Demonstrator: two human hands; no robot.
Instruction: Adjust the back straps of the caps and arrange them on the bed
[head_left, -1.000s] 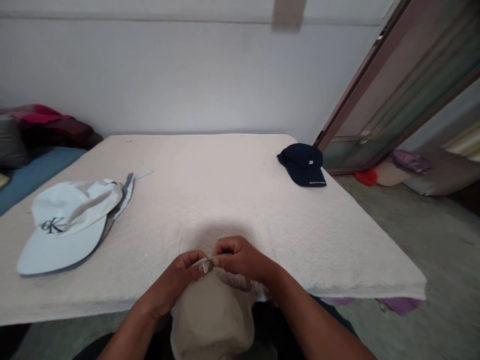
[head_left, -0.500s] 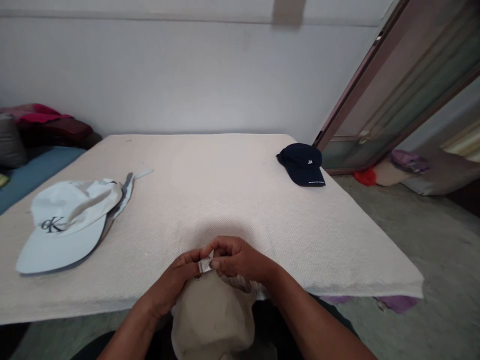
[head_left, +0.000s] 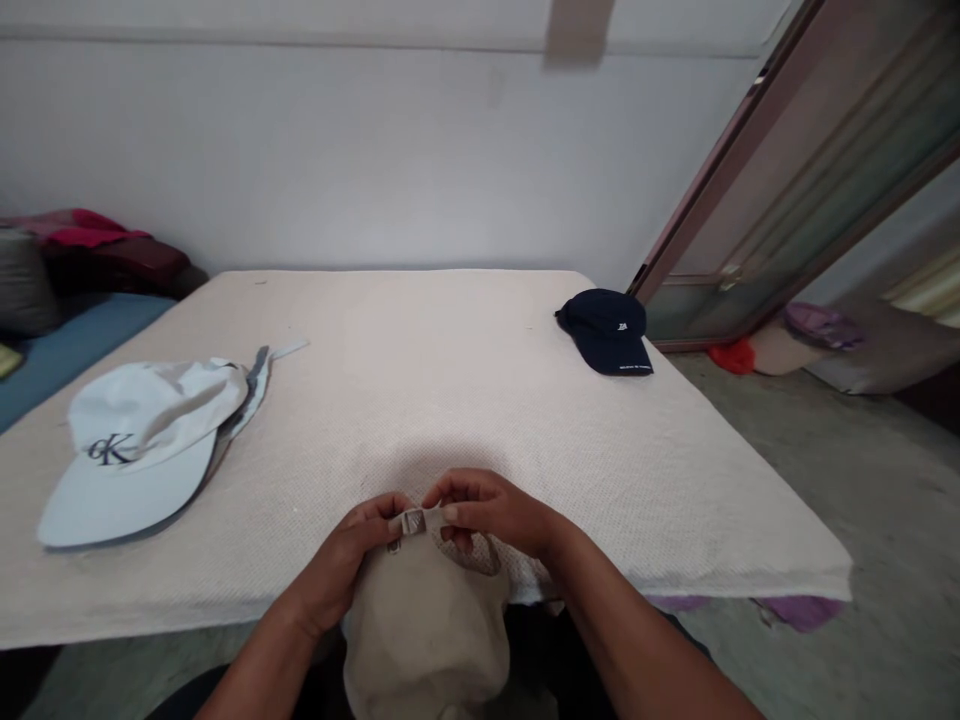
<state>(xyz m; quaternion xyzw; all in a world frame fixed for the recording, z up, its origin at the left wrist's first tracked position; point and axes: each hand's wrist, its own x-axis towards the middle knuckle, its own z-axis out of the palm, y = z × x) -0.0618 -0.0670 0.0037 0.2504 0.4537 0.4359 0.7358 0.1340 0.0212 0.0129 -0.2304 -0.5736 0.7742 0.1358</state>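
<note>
A beige cap is held low at the table's front edge, its back opening facing away from me. My left hand grips the cap's back edge beside a small metal buckle. Between thumb and fingers, my right hand pinches the cap's strap just right of the buckle. A white cap with dark "CK" lettering lies on the left of the table, its strap loose. Toward the back right sits a navy cap with small white lettering.
A pale textured cloth covers the table, which meets a white wall. To the right are a sliding door and a red item by the floor. Cushions and a pink cloth lie at left.
My right hand has shifted slightly right, away from the buckle, with the strap in its pinch. More of the strap and the cap's back opening now show. The left hand stays on the cap.
</note>
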